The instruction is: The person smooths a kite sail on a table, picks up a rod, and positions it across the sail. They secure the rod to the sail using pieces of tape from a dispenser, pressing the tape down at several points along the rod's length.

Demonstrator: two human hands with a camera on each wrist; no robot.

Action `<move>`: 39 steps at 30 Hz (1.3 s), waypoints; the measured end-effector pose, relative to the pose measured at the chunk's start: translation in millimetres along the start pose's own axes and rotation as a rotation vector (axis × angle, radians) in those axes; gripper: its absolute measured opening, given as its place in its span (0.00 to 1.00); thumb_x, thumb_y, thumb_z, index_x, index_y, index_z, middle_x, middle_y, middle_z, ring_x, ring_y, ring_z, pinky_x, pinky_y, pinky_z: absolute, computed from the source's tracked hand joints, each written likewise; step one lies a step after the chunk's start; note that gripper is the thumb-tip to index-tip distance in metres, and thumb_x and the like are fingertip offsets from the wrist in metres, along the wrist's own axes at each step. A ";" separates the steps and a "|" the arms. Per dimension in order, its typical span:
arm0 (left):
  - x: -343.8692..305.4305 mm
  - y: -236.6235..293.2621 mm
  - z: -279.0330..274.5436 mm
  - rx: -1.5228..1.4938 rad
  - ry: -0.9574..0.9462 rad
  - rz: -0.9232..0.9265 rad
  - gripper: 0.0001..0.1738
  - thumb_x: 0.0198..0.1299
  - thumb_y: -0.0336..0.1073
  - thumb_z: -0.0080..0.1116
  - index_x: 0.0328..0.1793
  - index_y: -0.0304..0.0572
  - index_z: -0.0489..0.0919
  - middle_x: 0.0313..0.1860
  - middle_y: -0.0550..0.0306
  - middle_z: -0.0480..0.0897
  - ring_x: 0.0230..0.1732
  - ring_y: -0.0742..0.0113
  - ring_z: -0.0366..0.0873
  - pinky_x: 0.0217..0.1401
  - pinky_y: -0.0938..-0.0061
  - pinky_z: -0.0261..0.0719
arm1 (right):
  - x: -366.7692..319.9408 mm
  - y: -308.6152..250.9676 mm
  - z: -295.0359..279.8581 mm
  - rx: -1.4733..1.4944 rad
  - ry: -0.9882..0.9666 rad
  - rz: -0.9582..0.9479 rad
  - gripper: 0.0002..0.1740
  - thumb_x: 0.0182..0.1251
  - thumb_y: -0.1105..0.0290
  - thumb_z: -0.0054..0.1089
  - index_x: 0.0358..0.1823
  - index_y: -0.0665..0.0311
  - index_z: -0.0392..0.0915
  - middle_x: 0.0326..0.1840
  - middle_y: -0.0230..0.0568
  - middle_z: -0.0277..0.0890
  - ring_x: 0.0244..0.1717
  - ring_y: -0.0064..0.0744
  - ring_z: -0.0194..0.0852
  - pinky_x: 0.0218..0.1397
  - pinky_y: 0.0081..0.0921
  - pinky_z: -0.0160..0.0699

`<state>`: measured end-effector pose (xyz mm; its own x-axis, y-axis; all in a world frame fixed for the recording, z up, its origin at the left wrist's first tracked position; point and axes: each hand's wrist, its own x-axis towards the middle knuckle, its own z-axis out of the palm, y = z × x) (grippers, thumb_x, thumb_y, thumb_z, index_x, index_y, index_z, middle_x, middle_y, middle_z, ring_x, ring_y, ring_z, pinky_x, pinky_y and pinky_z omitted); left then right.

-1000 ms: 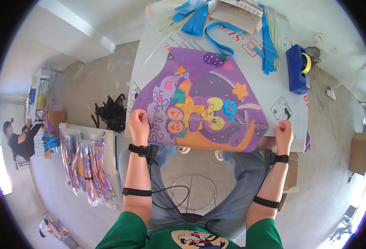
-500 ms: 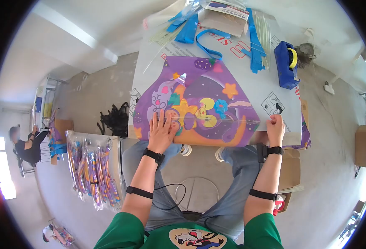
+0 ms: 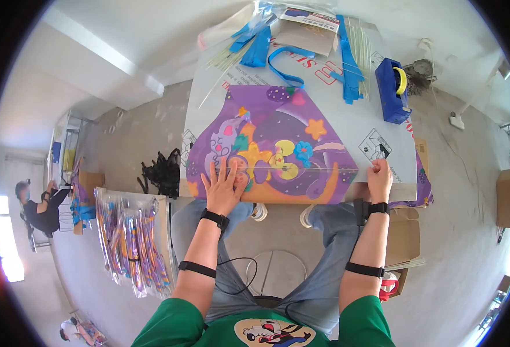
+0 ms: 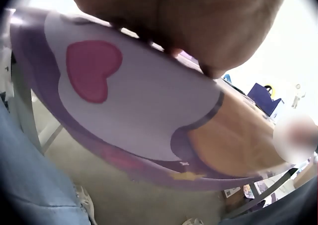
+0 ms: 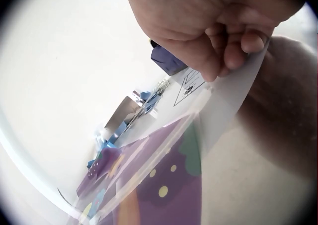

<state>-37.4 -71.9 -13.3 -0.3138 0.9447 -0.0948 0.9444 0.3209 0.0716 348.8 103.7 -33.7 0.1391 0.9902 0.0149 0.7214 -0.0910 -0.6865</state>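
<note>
A purple printed sheet (image 3: 272, 127) with cartoon figures and stars lies on a board-topped table. Its front edge droops over the table's near side in the left wrist view, where a pink heart print (image 4: 94, 68) shows. A thin translucent strip (image 3: 324, 168) runs crosswise over the sheet. My left hand (image 3: 224, 188) rests palm down on the sheet's left part, fingers spread. Beyond the sheet's right corner, my right hand (image 3: 380, 178) pinches with curled fingers at the right end of the strip, close over the board (image 3: 359, 124).
At the far side stand an opened carton (image 3: 310, 34), blue ribbons (image 3: 259, 49) and pale thin rods (image 3: 359, 43). A blue tape dispenser (image 3: 392, 95) is at the right. Bagged purple items (image 3: 133, 248) lie at the left; a black bundle (image 3: 162, 173) lies behind them.
My left hand let go of the strip's left end and now lies flat on the sheet. The right hand keeps its pinch at the right end.
</note>
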 end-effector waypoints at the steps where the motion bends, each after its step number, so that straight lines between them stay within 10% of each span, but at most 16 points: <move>1: 0.7 1.6 1.1 -0.001 0.003 0.008 0.36 0.62 0.57 0.48 0.76 0.59 0.59 0.78 0.54 0.52 0.78 0.41 0.44 0.73 0.36 0.39 | -0.1 -0.4 -0.5 0.000 0.008 0.003 0.11 0.51 0.76 0.61 0.38 0.62 0.74 0.26 0.39 0.75 0.31 0.41 0.75 0.39 0.35 0.73; 9: 11.8 56.2 7.7 -0.135 0.039 0.352 0.40 0.61 0.52 0.54 0.76 0.48 0.56 0.77 0.49 0.53 0.78 0.50 0.47 0.77 0.50 0.42 | -1.6 -1.9 -0.2 -0.004 0.015 -0.011 0.12 0.51 0.76 0.61 0.38 0.62 0.74 0.26 0.39 0.75 0.32 0.40 0.75 0.39 0.35 0.73; 39: 34.1 199.2 17.4 -0.105 -0.041 0.637 0.43 0.62 0.57 0.50 0.76 0.38 0.54 0.78 0.49 0.52 0.79 0.54 0.46 0.78 0.53 0.42 | -3.3 -4.4 -3.2 0.091 -0.003 0.051 0.10 0.52 0.73 0.61 0.37 0.60 0.74 0.29 0.40 0.77 0.35 0.44 0.77 0.39 0.36 0.75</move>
<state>141.7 23.0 -19.5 0.3108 0.9497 -0.0393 0.9291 -0.2949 0.2231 347.3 100.5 -28.3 0.1716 0.9849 -0.0240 0.6487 -0.1314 -0.7496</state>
